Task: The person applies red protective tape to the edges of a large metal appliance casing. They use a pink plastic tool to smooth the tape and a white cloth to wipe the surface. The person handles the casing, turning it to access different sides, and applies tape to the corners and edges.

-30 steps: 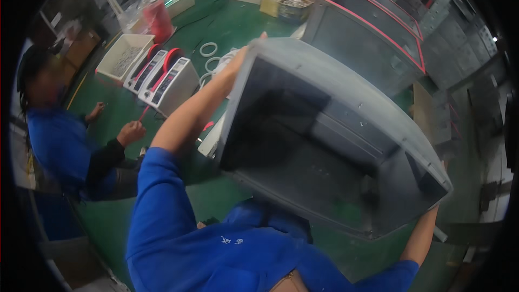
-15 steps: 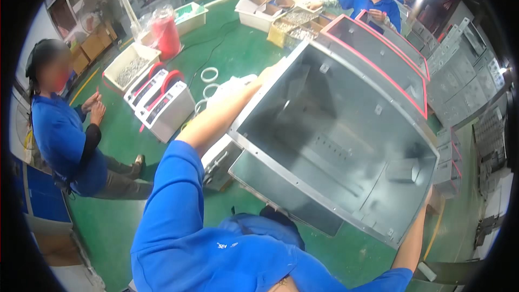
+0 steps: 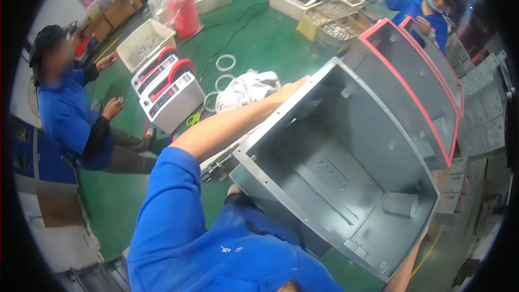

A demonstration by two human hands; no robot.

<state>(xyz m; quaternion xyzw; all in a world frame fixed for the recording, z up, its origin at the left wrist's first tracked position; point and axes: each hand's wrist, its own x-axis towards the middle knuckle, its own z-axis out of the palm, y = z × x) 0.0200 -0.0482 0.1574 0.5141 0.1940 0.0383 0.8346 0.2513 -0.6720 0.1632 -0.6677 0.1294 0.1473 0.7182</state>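
I hold a large grey sheet-metal box [image 3: 346,184] in front of me, tilted, its open side facing up toward me. Slots and a small raised block show on its inner walls. My left hand [image 3: 296,87] grips its far left side, the fingers hidden behind the wall. Low on the near right side, my right hand [image 3: 421,240] is at the box's edge, mostly covered by it. A flat grey panel [image 3: 259,189] juts out below the box's left rim.
Red-edged grey metal boxes [image 3: 416,75] stand just beyond mine. Two white machines with red reels [image 3: 170,100], a white cloth [image 3: 248,91] and parts bins [image 3: 146,46] lie ahead on the left. One co-worker [image 3: 75,113] stands left, another [image 3: 421,11] far right.
My view has shifted, and the box sits slightly lower in it, still in both my hands. The co-worker on the left has parted their hands, one now reaching to the parts bin.
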